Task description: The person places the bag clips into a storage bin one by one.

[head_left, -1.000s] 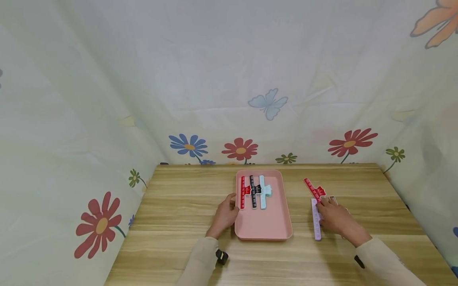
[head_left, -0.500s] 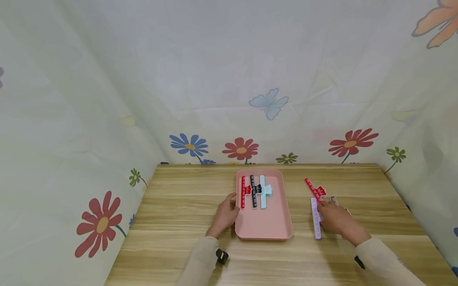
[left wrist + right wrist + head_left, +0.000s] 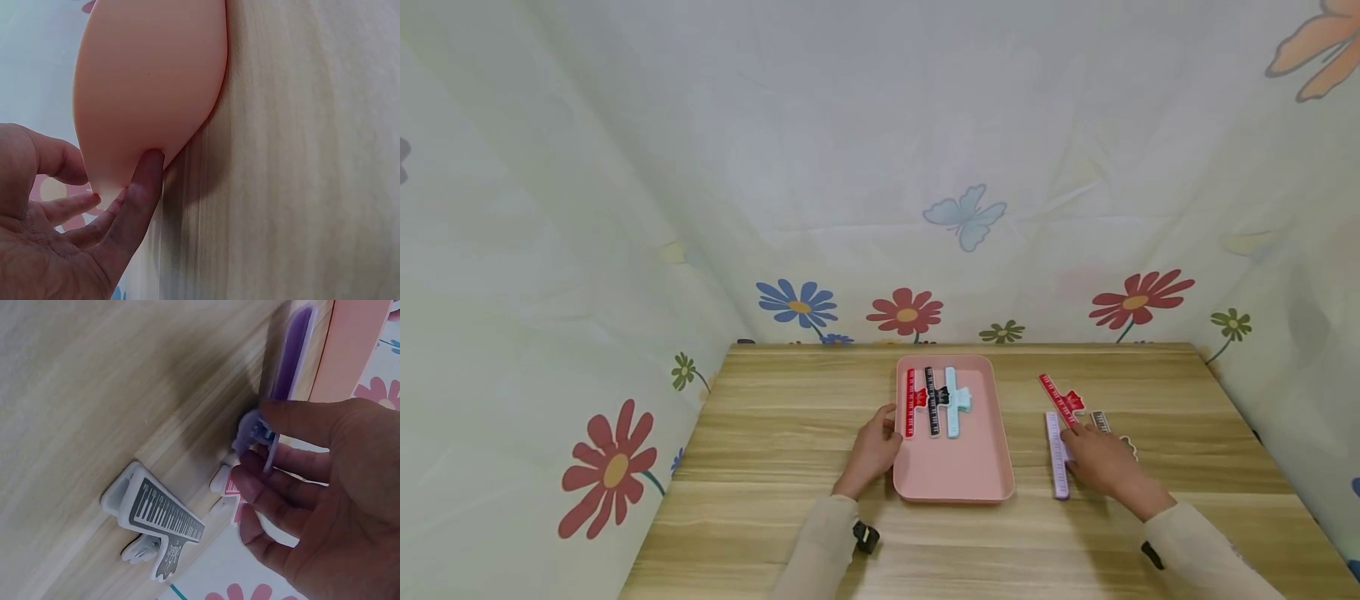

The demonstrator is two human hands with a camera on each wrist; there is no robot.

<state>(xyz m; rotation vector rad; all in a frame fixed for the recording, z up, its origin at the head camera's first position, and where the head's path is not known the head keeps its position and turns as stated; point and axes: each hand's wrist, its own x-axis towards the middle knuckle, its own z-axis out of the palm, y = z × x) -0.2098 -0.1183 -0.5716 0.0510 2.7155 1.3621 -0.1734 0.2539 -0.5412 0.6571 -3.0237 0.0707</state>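
My left hand [image 3: 872, 448] holds the left side of a pink tray [image 3: 953, 475], its digits at the rim and outer wall in the left wrist view. In the tray lie a red clip [image 3: 911, 408], a black clip [image 3: 932, 408] and a light blue clip [image 3: 952, 408], side by side. Right of the tray, my right hand [image 3: 1103, 458] pinches a purple clip [image 3: 1057, 458] by its handle; in the right wrist view its long bar [image 3: 295, 356] points away. A second red clip [image 3: 1058, 398] and a black-and-white clip [image 3: 165, 512] with piano-key markings lie by this hand, partly hidden in the head view.
A wooden table [image 3: 782, 417] bears the tray and the clips. Behind it and at both sides hangs a pale curtain [image 3: 850, 167] printed with flowers and butterflies. Bare wood lies between the tray and the purple clip.
The purple clip has shifted slightly left and away from me with my right hand, uncovering more of the black-and-white clip. My left hand and the tray stay in place.
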